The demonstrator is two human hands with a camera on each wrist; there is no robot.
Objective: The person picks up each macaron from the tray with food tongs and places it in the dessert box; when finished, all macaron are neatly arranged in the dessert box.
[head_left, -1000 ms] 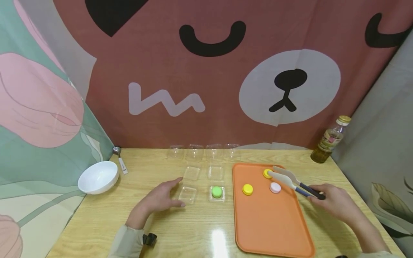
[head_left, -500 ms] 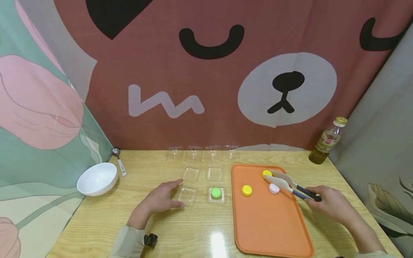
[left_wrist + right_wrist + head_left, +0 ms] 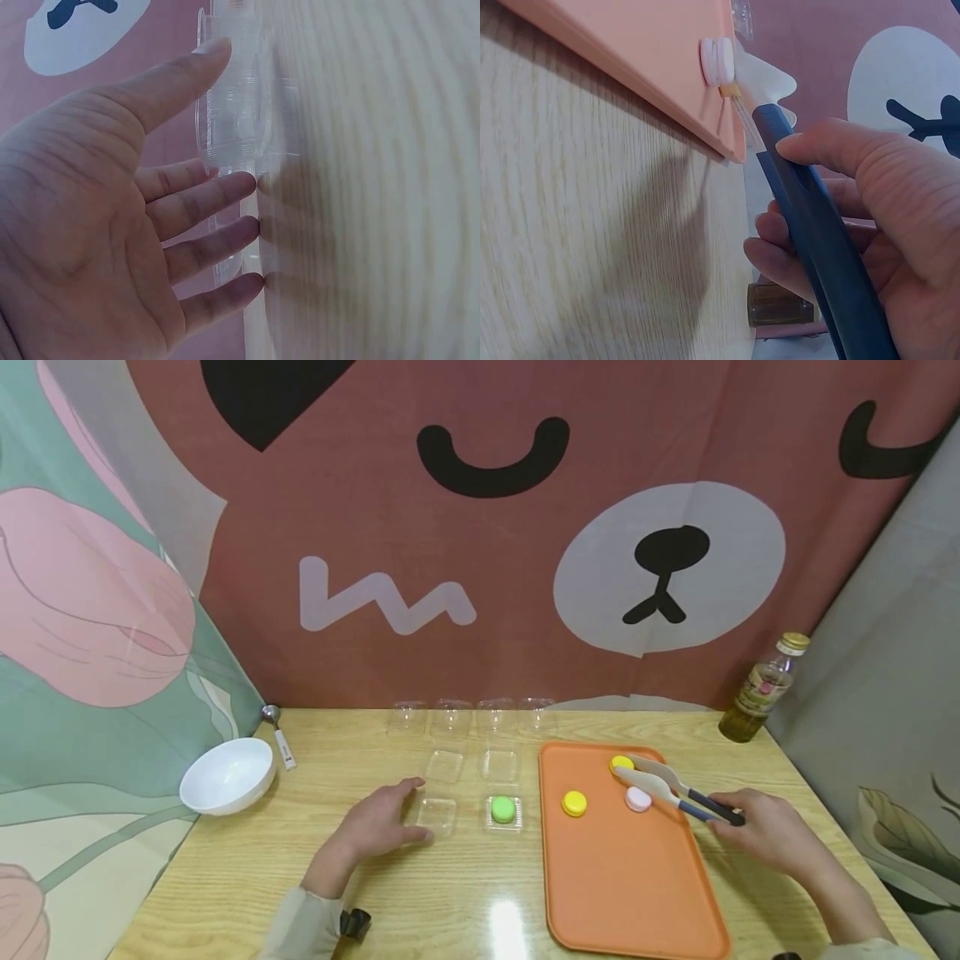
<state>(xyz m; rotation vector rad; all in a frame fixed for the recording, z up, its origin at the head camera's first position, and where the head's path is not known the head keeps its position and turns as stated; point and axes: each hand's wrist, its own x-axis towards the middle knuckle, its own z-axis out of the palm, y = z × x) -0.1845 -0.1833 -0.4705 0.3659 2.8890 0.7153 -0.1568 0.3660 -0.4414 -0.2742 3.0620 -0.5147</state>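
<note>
In the head view my right hand (image 3: pixel 768 827) grips tongs (image 3: pixel 693 803) with dark blue handles and pale blades; the thumb presses the upper handle (image 3: pixel 810 202) in the right wrist view. Their tips are at the far yellow macaron (image 3: pixel 621 765) on the orange tray (image 3: pixel 630 893), one blade overlapping it. Nearer lie a pink macaron (image 3: pixel 638 799) and another yellow macaron (image 3: pixel 574 803). My left hand (image 3: pixel 375 822), thumb and fingers spread, is beside a clear plastic box base (image 3: pixel 437 817), fingertips at its edge. A green macaron (image 3: pixel 503 810) sits in the base next to it.
Two more clear bases, including one at the left (image 3: pixel 445 766), lie behind. Several clear lids (image 3: pixel 452 717) line the wall. At left are a white bowl (image 3: pixel 228 777) and a spoon (image 3: pixel 279 735); an oil bottle (image 3: pixel 757 697) stands at back right.
The tongs have shifted slightly left, their tips now further over the far yellow macaron. My left hand stays almost in place beside the clear base.
</note>
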